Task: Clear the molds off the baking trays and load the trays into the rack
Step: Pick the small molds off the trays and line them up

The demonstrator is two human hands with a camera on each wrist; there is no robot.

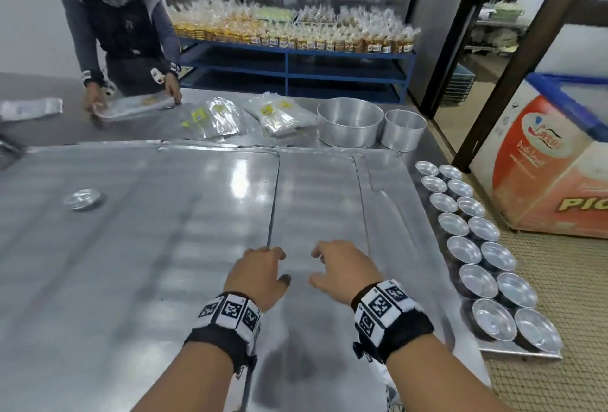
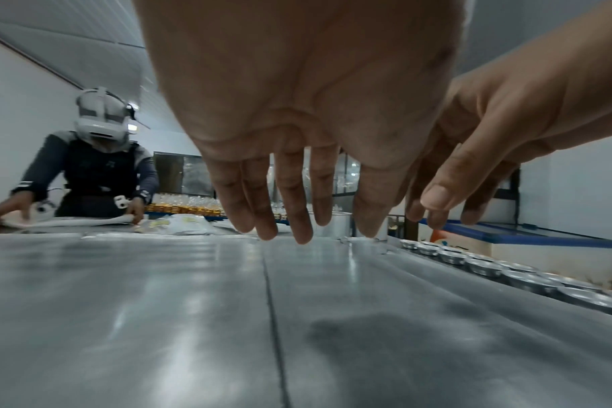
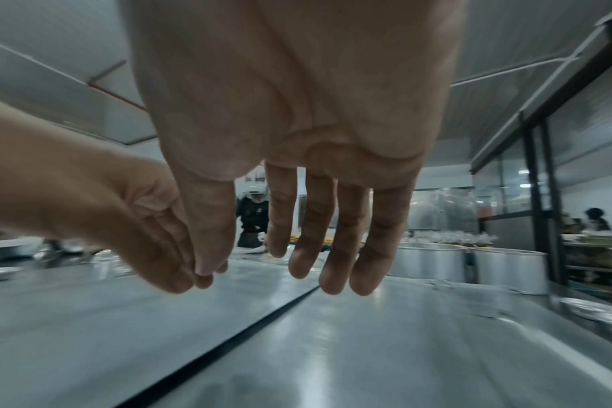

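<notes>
Two hands, your left hand and right hand, hovered relaxed and empty over the bare baking trays; the molds sat in rows along the surface's right edge.

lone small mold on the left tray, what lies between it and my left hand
Only bare tray: in the head view the shiny metal baking tray runs unbroken from the lone small round metal mold to the left hand.
</notes>
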